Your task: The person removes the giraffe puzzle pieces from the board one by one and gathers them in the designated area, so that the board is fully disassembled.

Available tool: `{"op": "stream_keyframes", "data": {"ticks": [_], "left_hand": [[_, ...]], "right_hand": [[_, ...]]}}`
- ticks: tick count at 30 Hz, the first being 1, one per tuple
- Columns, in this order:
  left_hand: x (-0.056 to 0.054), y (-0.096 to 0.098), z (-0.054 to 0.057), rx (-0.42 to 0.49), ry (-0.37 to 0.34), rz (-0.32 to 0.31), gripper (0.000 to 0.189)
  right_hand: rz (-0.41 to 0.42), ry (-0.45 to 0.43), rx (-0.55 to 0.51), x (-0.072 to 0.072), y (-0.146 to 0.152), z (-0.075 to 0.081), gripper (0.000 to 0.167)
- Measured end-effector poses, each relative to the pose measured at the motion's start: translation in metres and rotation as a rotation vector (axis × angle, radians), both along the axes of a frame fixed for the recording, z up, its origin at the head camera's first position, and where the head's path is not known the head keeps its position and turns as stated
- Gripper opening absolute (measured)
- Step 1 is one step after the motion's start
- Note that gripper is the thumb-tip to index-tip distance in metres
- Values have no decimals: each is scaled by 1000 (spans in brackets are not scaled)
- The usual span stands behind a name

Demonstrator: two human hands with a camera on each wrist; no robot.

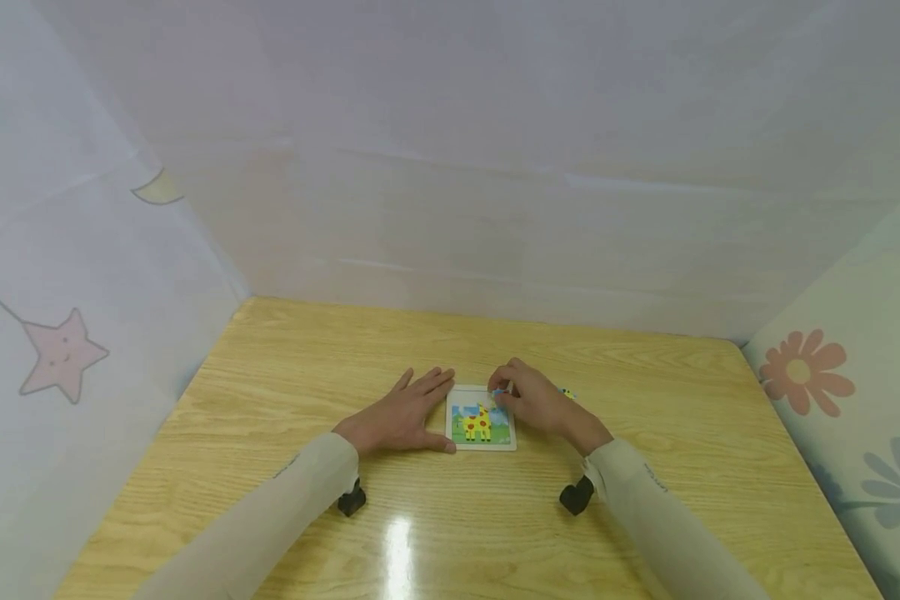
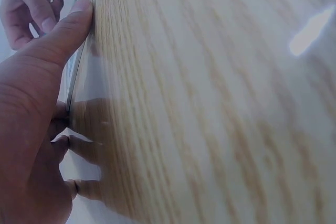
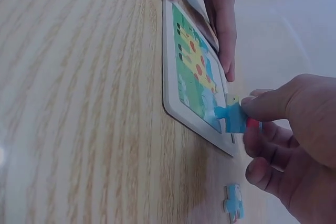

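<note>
A small jigsaw puzzle in a white tray (image 1: pixel 487 447) lies on the table, with a spotted yellow giraffe on green and blue in its lower part. My left hand (image 1: pixel 401 417) rests flat at the tray's left side, fingers spread, with the thumb by the near corner. Between thumb and fingertips, my right hand (image 1: pixel 536 402) pinches a blue puzzle piece (image 3: pixel 234 119) with a bit of yellow and red. That piece is over the tray's upper right part, its edge close to the bare section; the fingers partly cover it.
Another puzzle piece (image 3: pixel 234 200) lies on the wooden table (image 1: pixel 457 533) to the right of the tray, partly behind my right wrist in the head view. Pale printed cloth walls (image 1: pixel 495 208) close off the back and both sides.
</note>
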State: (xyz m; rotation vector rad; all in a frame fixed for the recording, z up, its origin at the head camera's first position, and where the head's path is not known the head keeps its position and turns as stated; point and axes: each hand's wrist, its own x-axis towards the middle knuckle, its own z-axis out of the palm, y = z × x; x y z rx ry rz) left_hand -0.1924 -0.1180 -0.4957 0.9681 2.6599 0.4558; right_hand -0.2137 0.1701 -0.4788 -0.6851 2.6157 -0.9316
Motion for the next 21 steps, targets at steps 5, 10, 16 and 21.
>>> {"op": "stream_keyframes", "data": {"ticks": [5,10,16,21], "left_hand": [[0,-1,0,14,-14,-1,112],[0,-1,1,16,-17,0,113],[0,0,1,6,-14,-1,113],[0,0,1,4,-11,-3,113]], "right_hand": [[12,-16,-22,1,0,2,14],[-12,-34,-34,2,3,5,17],[-40,-46,-30,3,11,8,21],[-37,-43,-32,1,23,13,24]]}}
